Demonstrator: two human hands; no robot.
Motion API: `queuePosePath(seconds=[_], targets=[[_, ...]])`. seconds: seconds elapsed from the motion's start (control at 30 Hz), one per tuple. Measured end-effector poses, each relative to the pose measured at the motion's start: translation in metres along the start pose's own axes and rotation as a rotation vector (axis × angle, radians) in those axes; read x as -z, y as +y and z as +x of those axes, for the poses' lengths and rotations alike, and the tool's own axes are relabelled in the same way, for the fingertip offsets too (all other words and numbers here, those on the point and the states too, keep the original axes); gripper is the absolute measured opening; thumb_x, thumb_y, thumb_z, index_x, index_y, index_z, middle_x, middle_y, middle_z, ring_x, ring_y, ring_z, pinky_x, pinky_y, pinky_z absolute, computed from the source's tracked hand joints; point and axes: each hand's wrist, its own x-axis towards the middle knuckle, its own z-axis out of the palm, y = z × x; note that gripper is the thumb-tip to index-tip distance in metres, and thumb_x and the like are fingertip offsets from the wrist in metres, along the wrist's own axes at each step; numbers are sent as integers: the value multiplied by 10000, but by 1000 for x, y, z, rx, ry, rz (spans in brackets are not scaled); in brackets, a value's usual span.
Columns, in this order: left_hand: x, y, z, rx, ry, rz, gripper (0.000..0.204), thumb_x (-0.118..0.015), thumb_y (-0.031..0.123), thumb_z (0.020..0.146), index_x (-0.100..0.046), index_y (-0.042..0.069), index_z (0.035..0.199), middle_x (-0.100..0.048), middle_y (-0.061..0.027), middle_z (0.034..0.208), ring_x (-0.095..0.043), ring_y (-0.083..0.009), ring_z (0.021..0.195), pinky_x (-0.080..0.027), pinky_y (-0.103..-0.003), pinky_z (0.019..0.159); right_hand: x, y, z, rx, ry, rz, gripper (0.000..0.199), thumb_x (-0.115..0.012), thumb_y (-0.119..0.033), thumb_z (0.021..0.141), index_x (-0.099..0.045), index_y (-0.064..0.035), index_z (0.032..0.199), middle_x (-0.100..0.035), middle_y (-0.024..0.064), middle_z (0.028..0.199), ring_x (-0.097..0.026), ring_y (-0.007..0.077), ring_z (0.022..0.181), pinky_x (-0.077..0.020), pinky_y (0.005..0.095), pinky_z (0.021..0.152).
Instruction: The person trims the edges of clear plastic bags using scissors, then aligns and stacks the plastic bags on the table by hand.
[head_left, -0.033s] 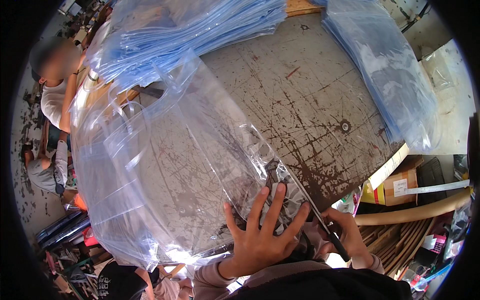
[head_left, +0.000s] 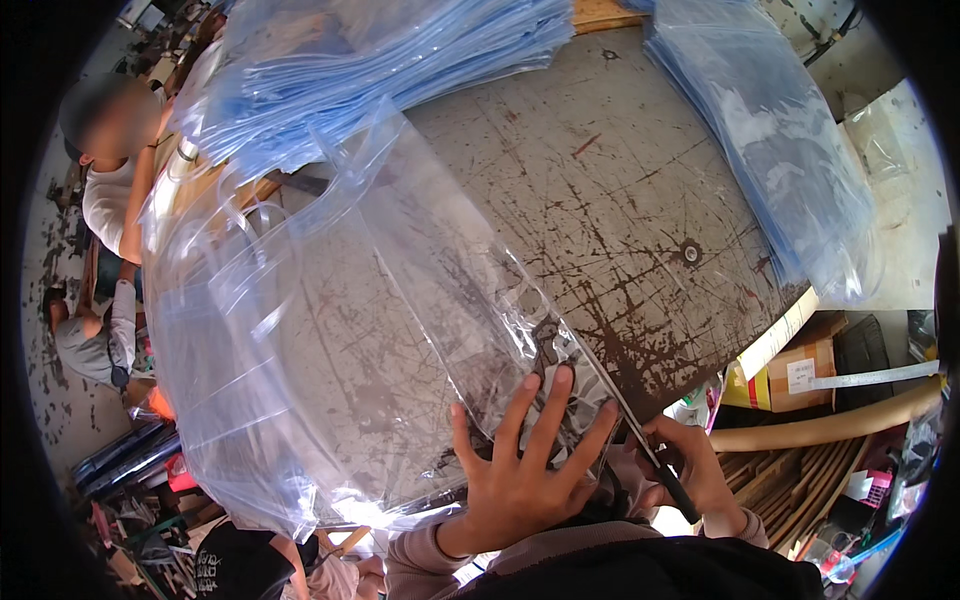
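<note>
My left hand (head_left: 533, 480) lies with fingers spread, pressing on a clear plastic sheet (head_left: 420, 260) near the table's front edge. Bunched folds of the plastic show around the fingertips. In my right hand (head_left: 700, 470) is a pair of scissors (head_left: 640, 432) with dark handles. Their long, thin blades point away from me along the right edge of the sheet, just right of my left fingers. My right fingers are closed around the handles, partly hidden. Toward the left the sheet joins more loose clear plastic (head_left: 235, 370) with looping strips.
A thick stack of bluish plastic sheets (head_left: 400, 75) lies at the far left of the scratched table (head_left: 620, 190). Another stack (head_left: 765, 140) is at the right. Below the table's right side are a cardboard box (head_left: 802, 372) and a tan tube (head_left: 830, 420). Other people sit at the left.
</note>
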Motion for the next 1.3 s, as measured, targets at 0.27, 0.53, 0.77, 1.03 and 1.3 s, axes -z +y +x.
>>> queuePosePath(seconds=[0.27, 0.53, 0.77, 1.03, 1.3], targets=[[2, 4, 2, 21, 8, -2, 559, -638, 331, 551, -635, 274, 1107, -507, -75, 1289, -440, -239, 1173, -229, -511, 954, -4, 8, -1, -43, 14, 95, 635, -853, -396, 556, -561, 13, 945, -544, 17, 699, -514, 88, 621, -420, 231, 570], [6, 3, 3, 57, -6, -44, 566, -642, 342, 574, -607, 312, 1139, -500, -39, 1300, -464, -185, 1132, -285, -456, 859, -7, 17, -2, 13, 36, 165, 597, -865, -378, 544, -582, -2, 911, -545, -8, 673, -491, 55, 584, -348, 208, 505], [7, 3, 4, 59, -7, -32, 548, -647, 335, 591, -606, 316, 1137, -495, -46, 1306, -463, -189, 1132, -289, -445, 853, -6, 16, 0, 27, 46, 62, 647, -840, -435, 564, -596, 4, 971, -557, -7, 657, -492, 49, 576, -357, 192, 504], [1, 3, -2, 22, 31, -80, 613, -661, 297, 520, -617, 311, 1131, -508, -75, 1289, -452, -225, 1161, -273, -463, 873, -7, 12, 1, -4, 49, 63, 696, -843, -469, 530, -600, -7, 991, -554, -10, 640, -475, 44, 569, -359, 186, 503], [1, 3, -3, 28, 48, -64, 629, -656, 289, 500, -619, 315, 1128, -510, -67, 1289, -459, -225, 1153, -280, -466, 858, -8, 22, -1, -8, 82, -2, 715, -850, -461, 525, -591, 10, 996, -562, -4, 646, -474, 46, 569, -348, 189, 499]])
